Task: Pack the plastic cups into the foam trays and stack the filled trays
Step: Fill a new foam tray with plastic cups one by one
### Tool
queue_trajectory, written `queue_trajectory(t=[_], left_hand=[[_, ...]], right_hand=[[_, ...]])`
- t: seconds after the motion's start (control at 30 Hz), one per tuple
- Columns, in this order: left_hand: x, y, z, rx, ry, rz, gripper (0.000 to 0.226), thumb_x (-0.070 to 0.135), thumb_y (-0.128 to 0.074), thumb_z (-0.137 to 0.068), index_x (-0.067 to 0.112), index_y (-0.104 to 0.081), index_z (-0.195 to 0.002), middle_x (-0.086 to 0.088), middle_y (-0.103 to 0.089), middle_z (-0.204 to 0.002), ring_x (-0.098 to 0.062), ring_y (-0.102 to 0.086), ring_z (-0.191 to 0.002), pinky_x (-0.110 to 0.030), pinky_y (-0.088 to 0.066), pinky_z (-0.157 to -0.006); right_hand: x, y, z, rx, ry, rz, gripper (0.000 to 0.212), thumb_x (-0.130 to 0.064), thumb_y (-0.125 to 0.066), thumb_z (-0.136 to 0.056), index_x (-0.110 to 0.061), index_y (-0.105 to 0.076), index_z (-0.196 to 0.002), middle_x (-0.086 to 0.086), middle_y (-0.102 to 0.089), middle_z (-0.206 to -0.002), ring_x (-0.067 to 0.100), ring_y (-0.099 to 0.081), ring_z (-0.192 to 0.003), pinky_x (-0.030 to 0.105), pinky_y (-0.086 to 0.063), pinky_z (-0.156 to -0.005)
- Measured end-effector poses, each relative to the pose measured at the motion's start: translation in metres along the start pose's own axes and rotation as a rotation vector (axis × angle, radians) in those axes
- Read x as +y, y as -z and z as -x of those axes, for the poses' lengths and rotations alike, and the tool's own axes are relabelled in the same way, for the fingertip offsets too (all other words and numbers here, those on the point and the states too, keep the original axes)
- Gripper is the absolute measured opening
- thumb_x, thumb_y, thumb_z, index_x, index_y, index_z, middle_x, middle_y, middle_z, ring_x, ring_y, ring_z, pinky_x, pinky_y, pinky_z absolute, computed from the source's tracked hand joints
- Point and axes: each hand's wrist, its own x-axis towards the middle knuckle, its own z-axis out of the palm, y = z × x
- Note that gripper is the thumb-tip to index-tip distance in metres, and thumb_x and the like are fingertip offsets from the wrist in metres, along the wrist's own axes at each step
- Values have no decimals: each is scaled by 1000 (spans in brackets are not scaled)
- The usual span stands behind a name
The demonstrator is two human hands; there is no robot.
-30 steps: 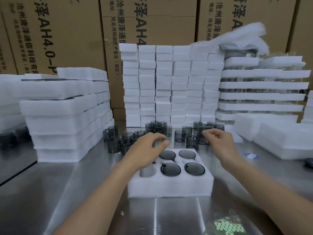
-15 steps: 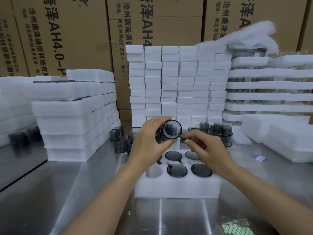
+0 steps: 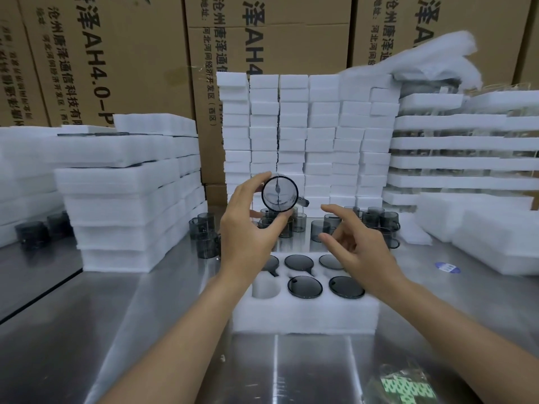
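Observation:
My left hand [image 3: 248, 231] holds a smoky grey plastic cup [image 3: 280, 194] up in the air, its round end facing me and a small handle sticking out to the right. My right hand [image 3: 357, 247] hovers just right of it, fingers spread and loosely bent, holding nothing. Below both hands lies a white foam tray [image 3: 306, 313] on the steel table. Several of its round holes hold cups; the front-left hole [image 3: 266, 287] is bare. Loose grey cups [image 3: 320, 228] stand grouped behind the tray.
Stacks of foam trays [image 3: 131, 199] rise at the left, and small foam blocks [image 3: 306, 135] form a wall behind the cups. Layered filled trays [image 3: 466, 147] stand at the right. Cardboard boxes line the back. A blue sticker [image 3: 446, 268] and a green-printed bag [image 3: 405, 386] lie on the table.
My left hand has lifted the cup higher and turned its round end toward me. My right hand has let go of it and drawn away to the right, fingers spread.

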Motion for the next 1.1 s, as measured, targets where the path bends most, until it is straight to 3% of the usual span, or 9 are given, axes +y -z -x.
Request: queue_trajectory(t=[0.27, 0.5, 0.57, 0.63, 0.7, 0.77, 0.87, 1.1], left_hand=[[2, 2, -1, 33, 97, 53, 64, 26, -90, -86, 30, -62, -143, 20, -65, -139, -15, -60, -136, -43, -55, -104], [5, 2, -2, 85, 117, 19, 64, 29, -92, -83, 40, -63, -139, 26, -65, -136, -19, -65, -124, -42, -58, -93], [6, 0, -5, 83, 246, 156, 52, 37, -91, -83, 39, -68, -130, 17, -73, -127, -16, -68, -121, -38, -58, -90], [7, 1, -14, 56, 559, 414, 41, 48, -87, -82, 29, -76, -117, 9, -79, -112, -13, -72, -109, -31, -56, -80], [2, 8, -20, -21, 965, 710, 49, 62, -80, -80, 22, -80, -108, 6, -82, -109, -12, -72, -90, -25, -47, -68], [-5, 17, -21, -83, 1214, 947, 61, 68, -78, -80, 14, -82, -107, 1, -81, -116, -12, -69, -77, -25, -41, -65], [-13, 25, -22, -77, 1292, 1047, 70, 70, -79, -78, 10, -78, -114, 1, -81, -118, -13, -66, -70, -26, -39, -64], [-11, 22, -24, -150, 1290, 1060, 80, 73, -81, -76, 8, -78, -121, 4, -81, -114, -9, -64, -63, -26, -45, -55]], right_hand=[[1, 0, 0, -11, 6, 13, 48, -49, -62, -99, -63, -43, -141, -10, -65, -83, 17, -64, -69, 29, -53, -67], [0, 1, 0, -23, -1, 30, 50, -42, -64, -100, -59, -44, -143, -10, -66, -85, 18, -64, -69, 35, -56, -68], [0, 1, 0, -22, -4, 33, 50, -40, -64, -101, -59, -45, -142, -10, -65, -84, 18, -63, -68, 38, -56, -68], [-1, 1, 0, -24, -8, 37, 50, -37, -65, -101, -61, -45, -141, -10, -65, -83, 18, -63, -67, 39, -56, -68], [-1, 1, 0, -28, -14, 36, 51, -34, -65, -102, -60, -45, -141, -10, -64, -83, 18, -62, -67, 41, -56, -68], [-2, 1, 0, -28, -23, 29, 51, -31, -65, -102, -58, -46, -141, -10, -64, -82, 19, -61, -66, 41, -55, -69], [-3, 1, 1, -28, -34, 22, 51, -28, -65, -102, -57, -48, -140, -10, -62, -82, 18, -59, -65, 42, -55, -69], [-5, 1, 1, -27, -48, 13, 47, -23, -65, -102, -51, -52, -138, -7, -62, -80, 19, -58, -64, 43, -53, -70]])
